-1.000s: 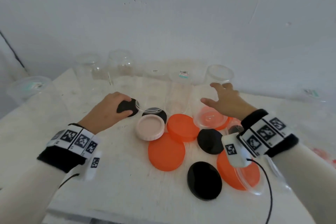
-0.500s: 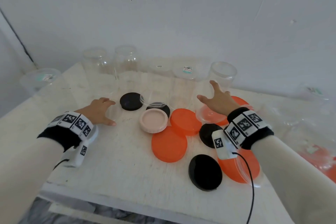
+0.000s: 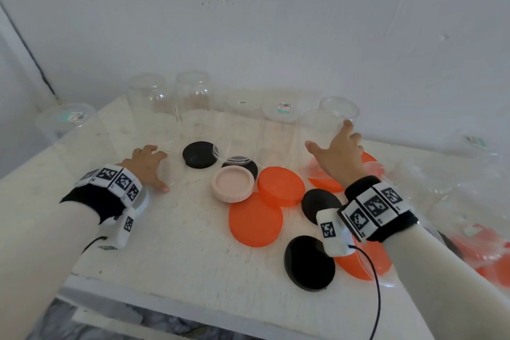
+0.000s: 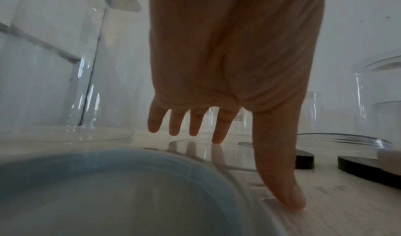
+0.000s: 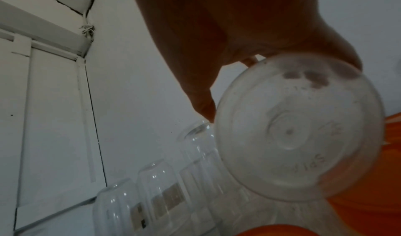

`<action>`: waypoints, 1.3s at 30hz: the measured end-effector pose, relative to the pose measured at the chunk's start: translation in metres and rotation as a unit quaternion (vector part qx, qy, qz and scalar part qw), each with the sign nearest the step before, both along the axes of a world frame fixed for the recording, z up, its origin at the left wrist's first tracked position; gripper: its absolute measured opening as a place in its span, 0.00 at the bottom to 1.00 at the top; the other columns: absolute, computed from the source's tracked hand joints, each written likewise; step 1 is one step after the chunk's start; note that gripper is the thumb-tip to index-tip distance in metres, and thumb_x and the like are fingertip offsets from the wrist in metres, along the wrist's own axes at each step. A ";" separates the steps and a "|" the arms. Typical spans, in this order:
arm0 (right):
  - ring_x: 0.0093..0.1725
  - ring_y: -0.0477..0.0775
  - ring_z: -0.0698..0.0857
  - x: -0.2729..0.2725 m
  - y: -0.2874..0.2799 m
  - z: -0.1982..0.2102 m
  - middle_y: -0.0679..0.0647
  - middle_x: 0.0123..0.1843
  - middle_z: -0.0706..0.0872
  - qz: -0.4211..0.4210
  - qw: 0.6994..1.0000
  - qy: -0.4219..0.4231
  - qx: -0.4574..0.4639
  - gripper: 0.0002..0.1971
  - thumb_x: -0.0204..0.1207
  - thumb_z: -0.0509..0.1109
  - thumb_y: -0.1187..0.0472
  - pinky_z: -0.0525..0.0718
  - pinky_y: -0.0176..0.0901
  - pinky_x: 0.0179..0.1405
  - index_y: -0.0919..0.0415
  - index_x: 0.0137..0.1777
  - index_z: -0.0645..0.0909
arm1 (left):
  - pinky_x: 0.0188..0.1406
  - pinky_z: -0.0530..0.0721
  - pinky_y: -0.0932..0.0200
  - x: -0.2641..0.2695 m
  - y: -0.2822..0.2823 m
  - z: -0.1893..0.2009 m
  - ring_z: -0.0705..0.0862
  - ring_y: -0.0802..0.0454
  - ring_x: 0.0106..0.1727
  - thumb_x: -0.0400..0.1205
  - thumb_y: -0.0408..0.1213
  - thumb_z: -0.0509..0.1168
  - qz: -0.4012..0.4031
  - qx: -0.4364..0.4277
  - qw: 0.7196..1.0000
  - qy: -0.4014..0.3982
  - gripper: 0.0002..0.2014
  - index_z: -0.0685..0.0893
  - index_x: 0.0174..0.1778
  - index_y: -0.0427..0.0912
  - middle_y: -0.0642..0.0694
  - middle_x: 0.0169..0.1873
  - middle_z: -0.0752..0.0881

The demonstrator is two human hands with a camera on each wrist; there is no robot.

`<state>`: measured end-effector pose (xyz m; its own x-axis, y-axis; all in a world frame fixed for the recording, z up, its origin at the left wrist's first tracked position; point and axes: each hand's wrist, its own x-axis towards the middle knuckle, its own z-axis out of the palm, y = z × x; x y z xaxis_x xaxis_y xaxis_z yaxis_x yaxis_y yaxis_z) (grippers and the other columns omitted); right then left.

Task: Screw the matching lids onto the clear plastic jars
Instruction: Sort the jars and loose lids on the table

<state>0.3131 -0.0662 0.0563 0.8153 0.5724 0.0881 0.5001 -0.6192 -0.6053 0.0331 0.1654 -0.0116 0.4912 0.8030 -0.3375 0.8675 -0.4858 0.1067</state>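
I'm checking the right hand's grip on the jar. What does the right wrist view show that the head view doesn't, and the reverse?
Only the right wrist view: the clear jar's round base with moulded marks, and fingertips showing through it. Only the head view: the left hand, the pink lid, the black lids and the white table. Both: the right hand round that jar, the row of clear jars behind, and orange lids.
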 end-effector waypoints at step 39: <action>0.65 0.45 0.71 -0.172 0.041 -0.047 0.47 0.65 0.70 0.311 0.933 0.157 0.091 0.54 0.52 0.88 0.57 0.71 0.38 0.61 0.59 0.74 0.57 | 0.69 0.69 0.58 -0.112 -0.082 0.050 0.70 0.55 0.71 0.53 0.70 0.67 0.049 0.018 0.899 -0.435 0.49 0.73 0.71 0.54 0.53 0.70 0.72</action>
<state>0.1406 -0.0254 0.0090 0.3317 0.9424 0.0428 0.5086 -0.1405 -0.8495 -0.0787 0.0836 0.0381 0.4823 0.8598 0.1677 0.5017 -0.4280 0.7518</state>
